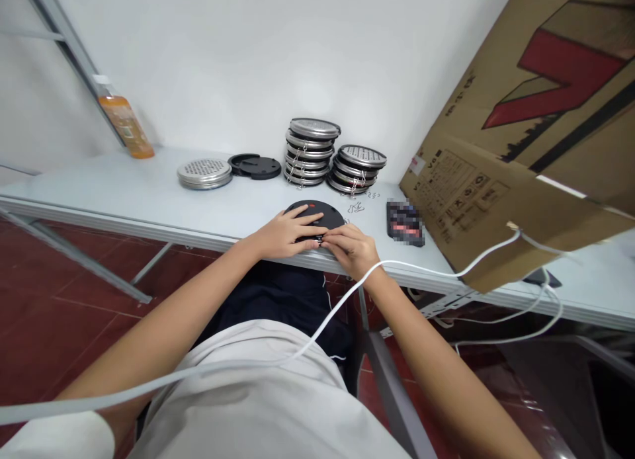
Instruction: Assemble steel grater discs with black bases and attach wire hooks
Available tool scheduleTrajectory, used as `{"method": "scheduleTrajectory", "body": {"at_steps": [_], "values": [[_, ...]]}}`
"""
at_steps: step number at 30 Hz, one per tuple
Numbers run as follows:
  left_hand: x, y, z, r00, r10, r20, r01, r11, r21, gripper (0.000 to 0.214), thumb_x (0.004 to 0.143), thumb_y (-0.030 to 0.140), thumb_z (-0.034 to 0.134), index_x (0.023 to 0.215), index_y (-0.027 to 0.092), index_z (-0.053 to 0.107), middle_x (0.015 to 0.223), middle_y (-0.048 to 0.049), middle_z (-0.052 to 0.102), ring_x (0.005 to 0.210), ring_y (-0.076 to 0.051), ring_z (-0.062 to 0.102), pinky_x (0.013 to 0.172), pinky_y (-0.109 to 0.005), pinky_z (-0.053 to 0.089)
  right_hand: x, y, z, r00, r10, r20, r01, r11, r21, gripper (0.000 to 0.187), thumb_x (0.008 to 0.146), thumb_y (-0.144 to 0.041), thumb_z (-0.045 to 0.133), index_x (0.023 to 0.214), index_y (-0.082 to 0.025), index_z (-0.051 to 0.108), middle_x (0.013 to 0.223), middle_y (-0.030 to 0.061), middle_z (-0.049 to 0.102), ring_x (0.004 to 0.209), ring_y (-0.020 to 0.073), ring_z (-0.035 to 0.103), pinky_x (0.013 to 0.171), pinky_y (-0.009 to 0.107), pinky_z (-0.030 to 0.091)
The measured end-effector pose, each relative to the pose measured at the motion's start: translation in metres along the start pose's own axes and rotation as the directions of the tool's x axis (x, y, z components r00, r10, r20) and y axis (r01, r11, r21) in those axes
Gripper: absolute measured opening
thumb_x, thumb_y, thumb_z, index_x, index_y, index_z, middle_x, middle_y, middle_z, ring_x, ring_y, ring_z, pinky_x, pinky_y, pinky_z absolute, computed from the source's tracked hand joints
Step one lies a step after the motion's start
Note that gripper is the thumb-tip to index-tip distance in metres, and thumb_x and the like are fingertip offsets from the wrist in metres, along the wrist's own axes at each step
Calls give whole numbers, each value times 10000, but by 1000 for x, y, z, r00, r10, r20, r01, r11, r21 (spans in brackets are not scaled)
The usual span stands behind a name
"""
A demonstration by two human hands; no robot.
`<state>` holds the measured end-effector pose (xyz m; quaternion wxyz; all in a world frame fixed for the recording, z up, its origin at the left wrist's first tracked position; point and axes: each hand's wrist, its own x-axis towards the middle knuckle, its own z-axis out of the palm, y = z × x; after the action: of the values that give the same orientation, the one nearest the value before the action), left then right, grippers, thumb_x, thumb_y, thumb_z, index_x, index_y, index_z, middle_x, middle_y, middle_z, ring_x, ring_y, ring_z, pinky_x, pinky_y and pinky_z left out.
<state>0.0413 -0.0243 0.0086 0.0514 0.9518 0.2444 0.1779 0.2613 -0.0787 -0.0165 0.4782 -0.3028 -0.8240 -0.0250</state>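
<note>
A round black plastic disc (325, 214) with a small red mark lies near the front edge of the table. My left hand (290, 234) rests across it with the fingers spread and the thumb at its near rim. At that same rim my right hand (351, 246) is closed in a pinch, its fingertips meeting the left thumb and index finger. A small shiny metal piece (320, 242) shows between the fingertips; its exact shape is mostly hidden. Just beyond my right hand lie several loose bent wire clips (356, 208).
Behind stand a taller stack (310, 148) and a shorter stack (358, 168) of metal-and-black discs with wire clips. Left are a perforated metal disc (204, 171), a black base (255, 166) and an orange bottle (125, 122). Right are a phone-like item (405, 222) and a large carton (496, 155). A white cable (337, 307) crosses my right wrist.
</note>
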Motion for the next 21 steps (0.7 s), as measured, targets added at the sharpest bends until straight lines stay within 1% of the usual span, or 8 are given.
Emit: {"method": "scheduleTrajectory", "body": {"at_steps": [5, 10, 15, 21], "values": [[-1, 0, 0, 1000, -14, 18, 14, 999, 35, 464, 964, 520, 451, 1394, 358, 519, 1543, 5, 404, 1487, -257, 223, 1185, -496, 241, 2, 0, 0, 1000, 17, 19, -17, 1000, -11, 98, 906, -230, 629, 881, -229, 724, 850, 68, 731, 831, 199, 661, 775, 386, 560], [-1, 1, -1, 999, -21, 26, 20, 999, 38, 472, 969, 533, 431, 1401, 362, 511, 1556, 6, 381, 1494, -261, 199, 1185, -494, 236, 2, -1, 0, 1000, -5, 3, 5, 1000, -3, 96, 905, -232, 631, 884, -227, 725, 835, 68, 728, 809, 192, 655, 758, 369, 564], [0, 0, 0, 1000, -25, 19, 25, 1000, 13, 457, 973, 528, 428, 1386, 360, 529, 1544, 7, 400, 1490, -260, 213, 1188, -494, 233, 3, -3, -1, 998, 50, 42, -49, 999, -18, 140, 922, -256, 604, 878, -233, 735, 834, 68, 721, 803, 193, 650, 762, 373, 559], [0, -1, 0, 999, -29, 19, 29, 1000, 3, 459, 971, 533, 430, 1385, 363, 530, 1538, 11, 409, 1490, -256, 214, 1187, -489, 239, 4, -4, -2, 997, 56, 57, -55, 998, -20, 154, 924, -253, 596, 870, -221, 736, 829, 73, 720, 791, 191, 647, 751, 360, 553]]}}
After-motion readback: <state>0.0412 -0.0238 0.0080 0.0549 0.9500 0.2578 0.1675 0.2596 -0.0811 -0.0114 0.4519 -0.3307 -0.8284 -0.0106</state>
